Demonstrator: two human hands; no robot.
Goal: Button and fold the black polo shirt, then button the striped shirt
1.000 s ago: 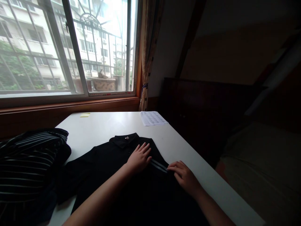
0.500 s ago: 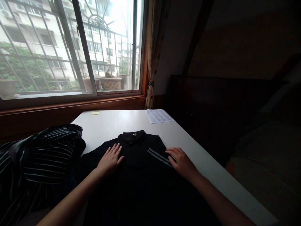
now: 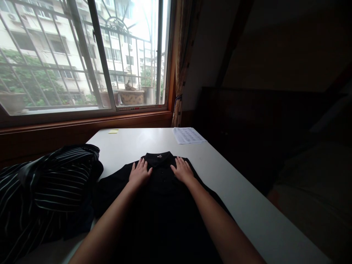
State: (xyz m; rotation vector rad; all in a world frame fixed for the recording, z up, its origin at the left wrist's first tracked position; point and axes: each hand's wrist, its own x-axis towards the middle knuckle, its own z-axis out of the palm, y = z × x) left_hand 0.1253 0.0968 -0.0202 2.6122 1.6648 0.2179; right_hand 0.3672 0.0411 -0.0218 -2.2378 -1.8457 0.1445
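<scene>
Black shirt (image 3: pixel 167 209), beneath left hand (image 3: pixel 139 173) and right hand (image 3: pixel 182 171), collar (image 3: pixel 158 160) between

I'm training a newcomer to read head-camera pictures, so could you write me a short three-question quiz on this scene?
1. True or false: the left hand and the right hand both rest on the black shirt.
2. What is heaped at the near left, beside the shirt? A) a curtain B) striped cloth C) flowerpots
3. Fill in: from the wearer's view, the printed paper lies at the far ____ corner of the white table.

Key: 1. True. 2. B. 3. right.
</scene>
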